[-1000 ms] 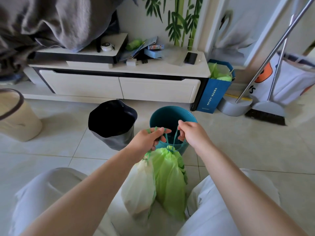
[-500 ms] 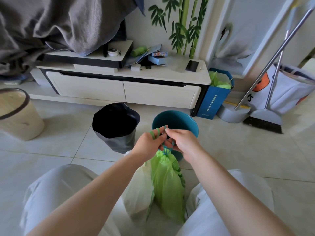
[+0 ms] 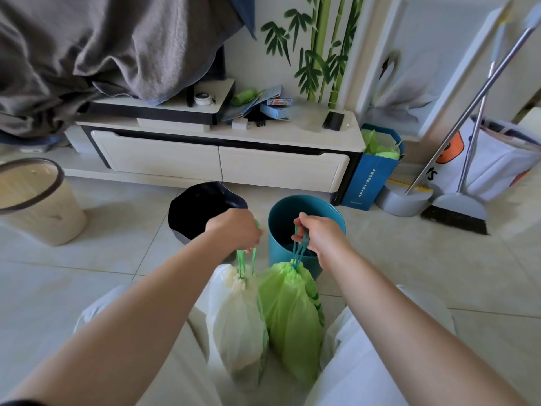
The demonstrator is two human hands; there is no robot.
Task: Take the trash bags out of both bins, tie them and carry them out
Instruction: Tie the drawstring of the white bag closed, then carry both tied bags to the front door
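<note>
Two drawstring trash bags hang between my knees, both cinched shut at the neck. My left hand [image 3: 235, 230] grips the green strings of the white bag [image 3: 237, 320]. My right hand [image 3: 317, 234] holds the teal string loops of the green bag [image 3: 292, 317]. Just beyond my hands stand two bins on the tile floor: a dark bin with a black liner [image 3: 187, 212] on the left and a teal bin [image 3: 310, 206] on the right, whose inside looks bare.
A beige bin [image 3: 38, 200] stands at the far left. A white TV cabinet [image 3: 222, 165] runs along the wall behind the bins. A blue paper bag [image 3: 371, 174], broom and dustpan [image 3: 456, 206] and a white tote [image 3: 497, 159] crowd the right corner.
My hands were together over the bag necks; now they have moved apart, each holding one bag's strings, and the two bags hang side by side.
</note>
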